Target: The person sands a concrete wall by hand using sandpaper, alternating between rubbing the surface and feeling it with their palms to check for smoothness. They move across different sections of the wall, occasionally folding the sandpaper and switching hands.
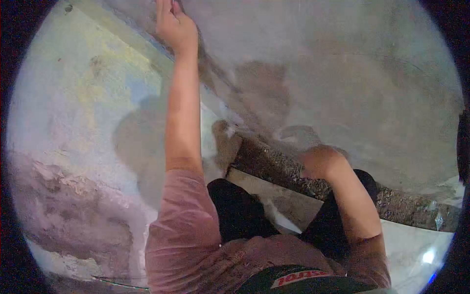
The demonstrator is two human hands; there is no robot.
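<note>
My left hand (177, 30) reaches far forward, close to the line where the painted wall (105, 88) meets the grey cement surface (352, 83). Its fingers are bent together, and their tips run off the top edge of the view. Nearer my body, my right hand (320, 162) is curled closed over the rough, broken edge (274, 159) of the cement. Motion blurs its fingers; what they grip cannot be made out. A faint grey curved smear (299, 131) shows just beyond it. A darker damp-looking patch (262, 90) marks the cement between the two hands.
My dark-clad knees (240, 208) are bent below the rough edge. A pale ledge (274, 183) runs beneath it. Plaster peels on the lower wall (73, 210) at left, where a thin dark cord (120, 283) lies. A scrap of clear plastic (438, 221) sits at right.
</note>
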